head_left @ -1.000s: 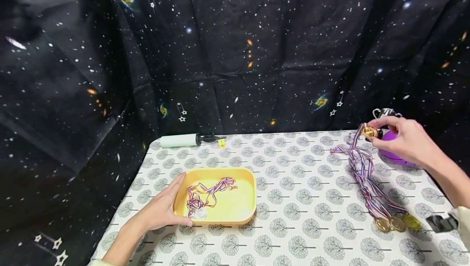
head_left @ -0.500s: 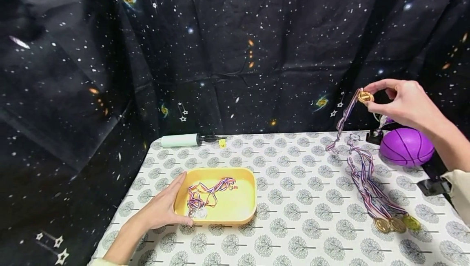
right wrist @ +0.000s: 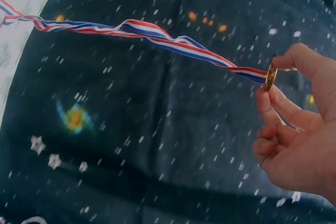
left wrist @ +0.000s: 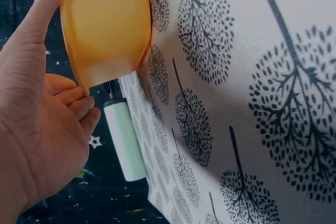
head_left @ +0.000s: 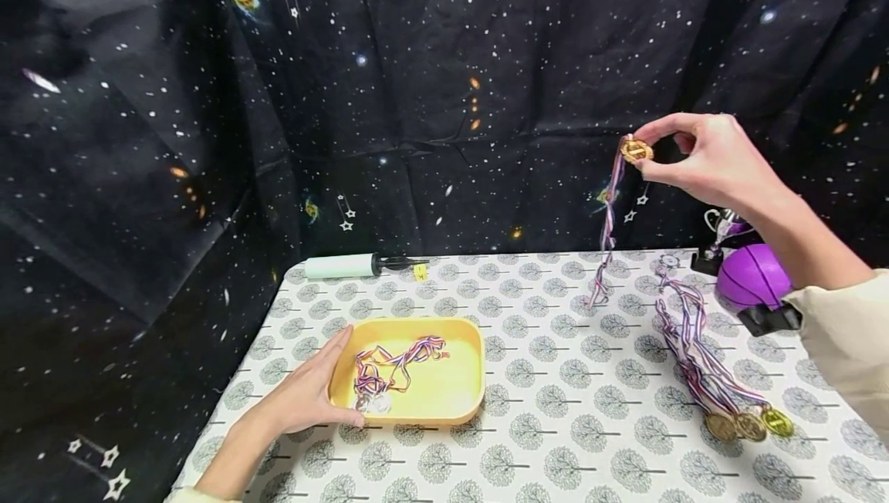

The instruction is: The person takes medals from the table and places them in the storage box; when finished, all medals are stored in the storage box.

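Transfer was mid-way: the right hand [head_left: 708, 163] pinched a gold medal [head_left: 635, 150] aloft, ribbon [head_left: 607, 229] trailing tableward, while the left hand [head_left: 309, 395] lay flat-fingered against the yellow tray [head_left: 458, 403] at eight o'clock, where the medal likely needed lowering.

**A:** What surrounds the table [head_left: 556, 379] on my feed?

**B:** I see a dark cloth backdrop [head_left: 417, 86] hanging right behind the table's far edge, printed with white stars, small galaxies and orange specks. It is creased in long folds and wraps round past the table's left side, where it falls below the tabletop.

**A:** And the table itself?

**B:** I see it covered by a pale tablecloth [head_left: 549, 441] with rows of grey tree shapes. Light falls evenly on the cloth; the backdrop above it stays dim.
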